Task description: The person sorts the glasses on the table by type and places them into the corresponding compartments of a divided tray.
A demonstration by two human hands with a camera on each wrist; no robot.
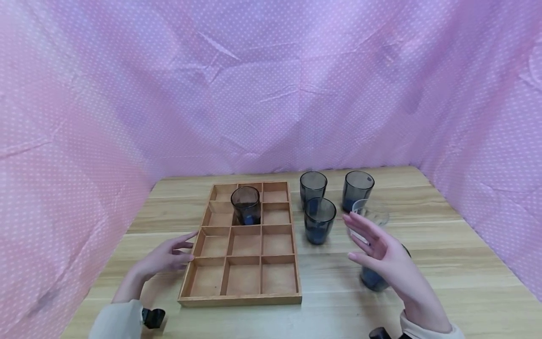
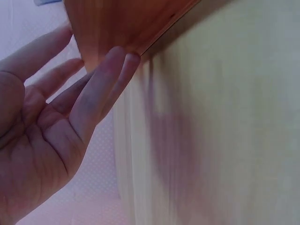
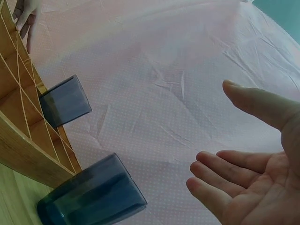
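A wooden tray (image 1: 241, 299) divided into compartments lies on the table, with one dark glass (image 1: 246, 203) standing in a middle compartment of the second row from the back. My left hand (image 1: 167, 256) touches the tray's left side with its fingertips; in the left wrist view the fingers (image 2: 101, 89) are fairly straight against the wood. Right of the tray my right hand (image 1: 387, 256) is raised with fingers extended, holding nothing. It partly hides a clear glass (image 1: 377, 214) behind it and a dark glass (image 1: 372, 278) below it.
Three more dark glasses stand between the tray and the right hand's side: one at the back (image 1: 313, 186), one nearer (image 1: 319, 223), and one at back right (image 1: 357, 188). A pink dotted cloth (image 1: 271, 94) hangs around the table (image 1: 330, 310).
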